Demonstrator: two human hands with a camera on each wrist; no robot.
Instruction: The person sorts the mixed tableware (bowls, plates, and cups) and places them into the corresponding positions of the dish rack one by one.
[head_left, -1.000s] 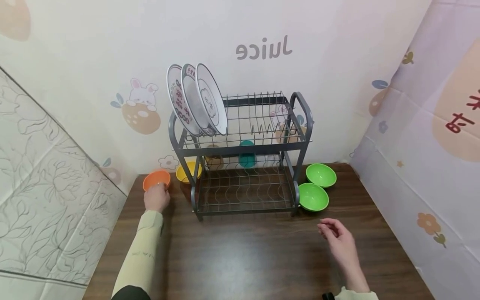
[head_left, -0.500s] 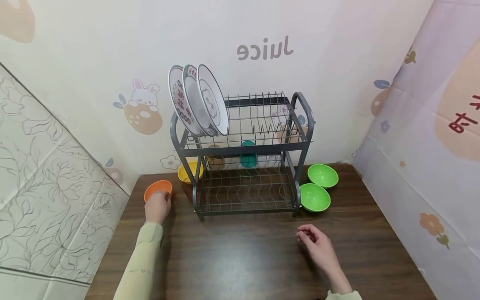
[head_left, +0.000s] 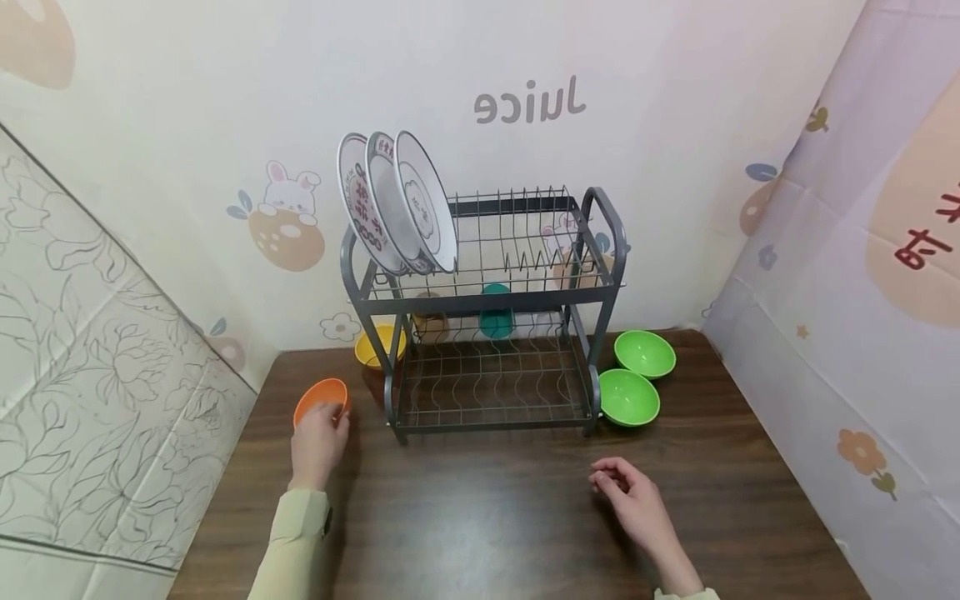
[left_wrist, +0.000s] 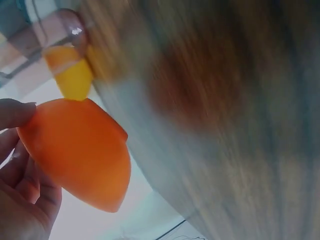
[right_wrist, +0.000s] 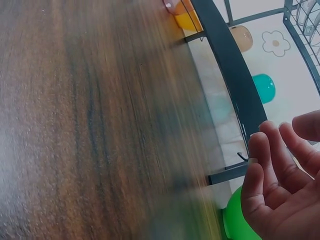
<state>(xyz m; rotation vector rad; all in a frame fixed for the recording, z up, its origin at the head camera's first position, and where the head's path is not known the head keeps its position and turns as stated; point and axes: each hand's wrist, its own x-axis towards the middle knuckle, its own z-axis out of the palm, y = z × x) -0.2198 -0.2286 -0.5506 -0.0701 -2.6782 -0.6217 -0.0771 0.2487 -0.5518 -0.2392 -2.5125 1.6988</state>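
Observation:
At the table's left, my left hand pinches the rim of an orange bowl. In the left wrist view the bowl is tilted off the tabletop, its rounded outside facing the camera and the thumb over its edge. My right hand hovers over the table in front of the dish rack, fingers loosely curled and holding nothing. Two green bowls sit beside the rack's right legs, nearest to that hand. A yellow bowl stands by the rack's left legs, partly hidden by the frame.
Several patterned plates stand upright at the left of the rack's top tier. The rack's lower tier is bare wire. Printed wall sheets enclose the wooden table at the back and sides.
My left hand has drawn the orange bowl toward me, away from the back wall. My right hand has moved left and a little nearer to me, still holding nothing.

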